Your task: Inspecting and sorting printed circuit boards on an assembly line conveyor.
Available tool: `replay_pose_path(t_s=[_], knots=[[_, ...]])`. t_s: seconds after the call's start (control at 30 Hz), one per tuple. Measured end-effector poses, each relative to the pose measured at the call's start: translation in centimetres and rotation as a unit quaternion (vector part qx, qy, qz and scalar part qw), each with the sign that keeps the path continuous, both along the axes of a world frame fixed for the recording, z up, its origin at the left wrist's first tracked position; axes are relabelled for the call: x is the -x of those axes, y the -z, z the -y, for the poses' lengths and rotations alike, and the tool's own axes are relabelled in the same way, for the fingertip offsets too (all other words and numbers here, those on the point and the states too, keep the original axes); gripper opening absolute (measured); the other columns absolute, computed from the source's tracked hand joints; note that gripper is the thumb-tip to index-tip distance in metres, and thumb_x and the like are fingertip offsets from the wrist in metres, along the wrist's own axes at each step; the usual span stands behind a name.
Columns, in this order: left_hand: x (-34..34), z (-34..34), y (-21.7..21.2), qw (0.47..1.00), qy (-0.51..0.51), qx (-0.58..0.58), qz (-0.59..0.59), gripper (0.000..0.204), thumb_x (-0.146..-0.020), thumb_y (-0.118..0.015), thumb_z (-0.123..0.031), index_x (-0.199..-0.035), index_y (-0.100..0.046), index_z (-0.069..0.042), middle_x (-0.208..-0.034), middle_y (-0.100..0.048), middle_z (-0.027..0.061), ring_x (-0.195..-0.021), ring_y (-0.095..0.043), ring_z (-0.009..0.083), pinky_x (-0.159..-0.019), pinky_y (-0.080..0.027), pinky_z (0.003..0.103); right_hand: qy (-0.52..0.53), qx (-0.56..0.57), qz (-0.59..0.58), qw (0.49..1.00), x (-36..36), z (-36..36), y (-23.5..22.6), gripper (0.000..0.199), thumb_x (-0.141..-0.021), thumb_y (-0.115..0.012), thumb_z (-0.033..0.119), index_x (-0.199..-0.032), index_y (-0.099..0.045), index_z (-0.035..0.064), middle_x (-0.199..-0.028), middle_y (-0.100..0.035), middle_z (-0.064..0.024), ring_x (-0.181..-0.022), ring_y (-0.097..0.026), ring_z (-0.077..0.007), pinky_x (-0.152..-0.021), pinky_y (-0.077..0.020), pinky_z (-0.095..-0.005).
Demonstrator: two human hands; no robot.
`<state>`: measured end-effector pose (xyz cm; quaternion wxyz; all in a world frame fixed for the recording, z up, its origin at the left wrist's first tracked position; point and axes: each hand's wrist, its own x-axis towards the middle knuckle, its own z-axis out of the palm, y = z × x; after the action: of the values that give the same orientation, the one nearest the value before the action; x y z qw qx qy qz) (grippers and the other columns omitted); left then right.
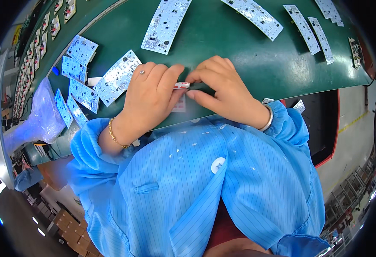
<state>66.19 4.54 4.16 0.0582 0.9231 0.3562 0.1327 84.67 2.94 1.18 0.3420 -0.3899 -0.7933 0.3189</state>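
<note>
Over the near edge of the green table, my left hand is closed round a small white piece with red marks. Its end sticks out between thumb and forefinger; the rest is hidden in the hand. My right hand meets that end, with the forefinger and thumb tips closing on it from either side. A white circuit board lies partly behind my left hand. Below the fingers, a pale pink-and-white sheet shows on the table.
Several white circuit boards lie overlapped at the left, near a clear plastic bag and a blue cap-like piece. More boards line the far side of the green table. A red-edged black bin stands at the right.
</note>
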Motion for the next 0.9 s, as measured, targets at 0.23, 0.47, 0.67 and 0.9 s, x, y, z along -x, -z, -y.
replay_pose_path(t_s=[0.23, 0.47, 0.67, 0.9], knots=[[-0.9, 0.0, 0.0, 0.99, 0.028, -0.041, 0.135, 0.034, -0.063, -0.062, -0.009, -0.094, -0.052, -0.002, -0.073, -0.047, 0.0074, -0.065, -0.047, 0.0228, -0.058, -0.037, 0.032, 0.026, 0.046, -0.14, 0.989, 0.2, 0.1, -0.3, 0.016, -0.071, -0.063, 0.009, -0.083, -0.056, 0.0025, -0.078, -0.053, -0.0063, -0.071, -0.047, -0.018, -0.064, -0.0371, -0.0279], [-1.2, -0.2, -2.1, 0.955, 0.0, 0.186, 0.229, 0.021, -0.071, -0.061, -0.011, -0.089, -0.055, -0.001, -0.076, -0.056, 0.0101, -0.068, -0.051, 0.0243, -0.059, -0.04, 0.031, 0.024, -0.01, -0.192, 0.981, -0.5, 0.0, -0.2, 0.011, -0.073, -0.061, 0.006, -0.082, -0.056, 0.0011, -0.073, -0.05, -0.0053, -0.067, -0.044, -0.0164, -0.058, -0.0345, -0.0257], [-1.7, -0.1, -2.0, 0.92, -0.033, 0.272, 0.28, 0.013, -0.072, -0.061, -0.009, -0.083, -0.057, -0.001, -0.072, -0.056, 0.0087, -0.062, -0.052, 0.0187, -0.055, -0.04, 0.026, 0.037, -0.005, -0.216, 0.976, -1.0, 0.0, -0.3, 0.01, -0.074, -0.06, 0.005, -0.081, -0.056, 0.0008, -0.074, -0.05, -0.0062, -0.069, -0.045, -0.0156, -0.059, -0.0355, -0.0247], [-2.3, 0.2, -2.2, 0.788, -0.136, 0.474, 0.368, 0.012, -0.077, -0.06, -0.011, -0.081, -0.057, 0.0, -0.073, -0.059, 0.0035, -0.068, -0.052, 0.0065, -0.059, -0.041, 0.019, 0.059, -0.024, -0.246, 0.967, -1.1, 0.1, 0.1, 0.008, -0.074, -0.059, 0.002, -0.081, -0.056, -0.0001, -0.075, -0.05, -0.0071, -0.067, -0.046, -0.0147, -0.057, -0.0363, -0.0234]])
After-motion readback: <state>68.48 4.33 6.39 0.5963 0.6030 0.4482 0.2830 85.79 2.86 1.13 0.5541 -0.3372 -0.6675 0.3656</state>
